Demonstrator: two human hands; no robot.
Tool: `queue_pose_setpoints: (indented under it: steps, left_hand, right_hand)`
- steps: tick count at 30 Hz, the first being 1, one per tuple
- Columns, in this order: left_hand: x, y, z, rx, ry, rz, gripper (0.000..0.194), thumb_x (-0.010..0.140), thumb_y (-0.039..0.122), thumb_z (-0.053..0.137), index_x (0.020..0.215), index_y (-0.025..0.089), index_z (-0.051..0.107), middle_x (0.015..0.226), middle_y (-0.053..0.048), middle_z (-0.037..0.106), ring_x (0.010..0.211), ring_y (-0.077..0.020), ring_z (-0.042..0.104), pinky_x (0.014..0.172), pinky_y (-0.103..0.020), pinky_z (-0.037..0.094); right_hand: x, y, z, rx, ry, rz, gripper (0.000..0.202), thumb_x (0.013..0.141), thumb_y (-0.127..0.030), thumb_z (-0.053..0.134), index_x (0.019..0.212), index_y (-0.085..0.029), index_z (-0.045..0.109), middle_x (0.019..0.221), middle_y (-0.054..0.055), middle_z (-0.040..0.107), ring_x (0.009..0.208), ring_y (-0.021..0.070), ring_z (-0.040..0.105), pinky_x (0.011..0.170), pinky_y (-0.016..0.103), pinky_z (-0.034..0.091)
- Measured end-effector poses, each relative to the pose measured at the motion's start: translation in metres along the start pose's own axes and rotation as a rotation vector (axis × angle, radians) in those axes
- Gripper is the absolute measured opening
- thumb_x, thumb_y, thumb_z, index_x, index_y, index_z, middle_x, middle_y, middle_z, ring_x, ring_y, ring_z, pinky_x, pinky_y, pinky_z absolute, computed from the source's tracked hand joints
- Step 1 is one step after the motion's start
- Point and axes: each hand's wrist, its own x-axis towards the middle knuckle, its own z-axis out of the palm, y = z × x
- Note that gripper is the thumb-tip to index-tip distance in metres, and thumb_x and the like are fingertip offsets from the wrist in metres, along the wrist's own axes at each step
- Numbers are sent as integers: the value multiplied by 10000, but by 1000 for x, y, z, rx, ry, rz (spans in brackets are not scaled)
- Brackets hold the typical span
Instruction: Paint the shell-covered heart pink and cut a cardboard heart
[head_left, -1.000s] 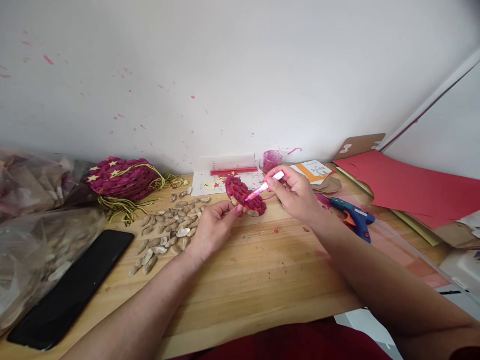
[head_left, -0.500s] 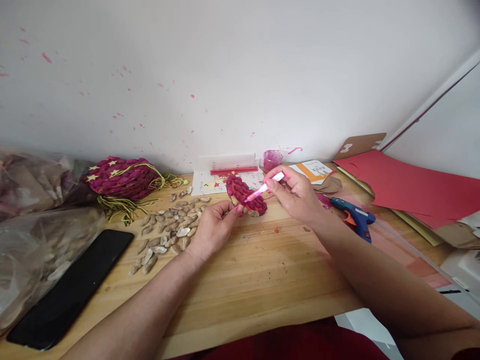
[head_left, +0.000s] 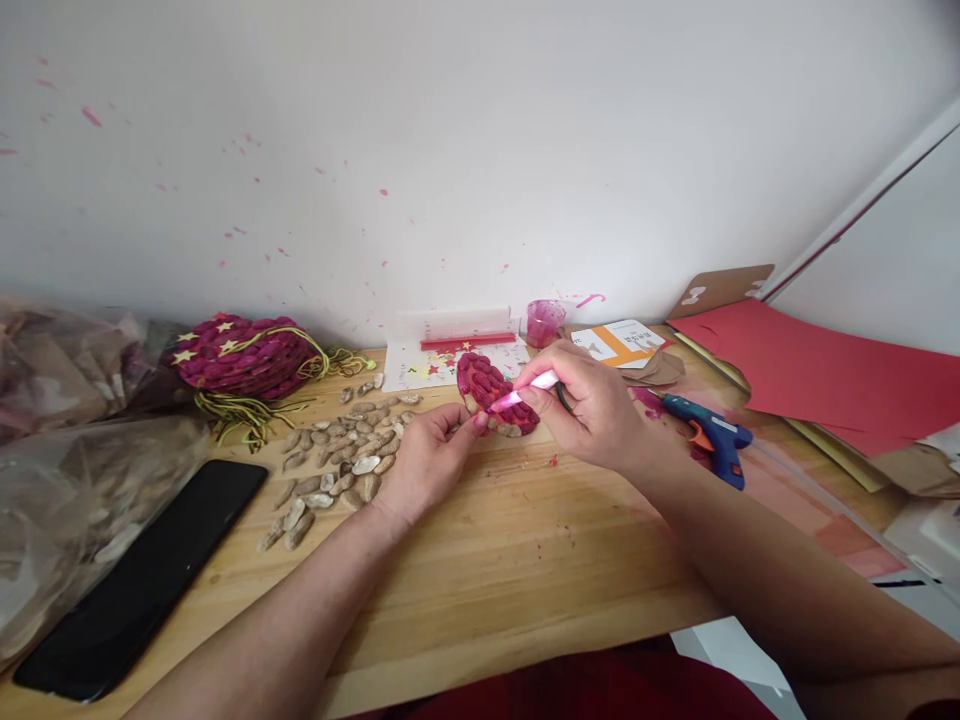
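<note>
My left hand (head_left: 431, 450) pinches the lower left edge of a craft piece covered in peanut shells (head_left: 486, 382). Most of its shells are painted magenta; a few along the lower edge stay tan. My right hand (head_left: 589, 410) grips a slim white marker (head_left: 541, 381) with a pink front end. Its tip meets the piece near my left thumb; exact contact is hard to make out. Loose unpainted peanut shells (head_left: 337, 440) lie scattered on the wooden table (head_left: 495, 560), just left of my left hand.
A black phone (head_left: 150, 570) and plastic bags (head_left: 82, 530) occupy the left side. Behind them sits a magenta shell bundle (head_left: 247, 355) with stars and yellow cords. A pink-stained cup (head_left: 545, 322) stands by the wall. To the right are a blue glue gun (head_left: 716, 440) and red paper (head_left: 832, 370).
My right hand has turned and come lower, tilting the marker flatter over the piece. The shell piece has shifted slightly right; my left hand keeps its hold.
</note>
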Motion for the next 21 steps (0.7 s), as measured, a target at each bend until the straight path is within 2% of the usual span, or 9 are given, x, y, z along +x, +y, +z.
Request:
queue_pose_setpoints:
  steps: [5, 9, 13, 17, 19, 21]
  left_hand:
    - [0, -2, 0, -99, 1, -55, 515, 819, 671, 629, 655, 183, 606, 529, 39, 391, 511, -113, 315, 487, -264, 233]
    - [1, -2, 1, -251, -6, -213, 634, 825, 768, 524, 700, 167, 680, 466, 55, 307, 435, -101, 225, 431, -273, 165]
    - [1, -1, 3, -325, -80, -316, 584, 722, 735, 682, 723, 151, 695, 468, 80, 277, 420, -67, 145, 405, -254, 84]
    - [1, 1, 4, -414, -134, -438, 611, 639, 741, 746, 729, 140, 685, 463, 92, 286, 395, -45, 148, 390, -227, 46]
    - [1, 2, 4, -429, -140, -482, 627, 615, 745, 762, 741, 137, 680, 462, 94, 309, 381, -36, 148, 379, -218, 49]
    - [0, 2, 3, -435, -155, -491, 639, 596, 750, 773, 747, 137, 671, 456, 99, 316, 373, -28, 133, 371, -211, 49]
  right_hand:
    - [0, 5, -2, 38, -21, 37, 43, 953, -212, 585, 922, -215, 613, 852, 25, 681, 749, 163, 589, 706, 313, 448]
    - [1, 8, -3, 90, -51, 131, 101, 970, -262, 573, 900, -203, 613, 833, 19, 671, 703, 143, 577, 665, 281, 436]
    - [1, 13, -5, 140, -94, 198, 147, 975, -312, 574, 894, -195, 612, 802, 11, 652, 660, 130, 541, 607, 261, 403]
    - [-1, 20, -6, 177, -152, 283, 212, 986, -396, 564, 905, -206, 612, 698, -15, 584, 583, 120, 479, 547, 256, 354]
    - [-1, 25, -8, 188, -136, 323, 242, 974, -442, 575, 906, -215, 621, 677, -19, 566, 564, 123, 472, 530, 257, 344]
    - [1, 33, -14, 193, -55, 354, 254, 949, -473, 604, 908, -223, 632, 691, -17, 582, 571, 130, 497, 539, 260, 362]
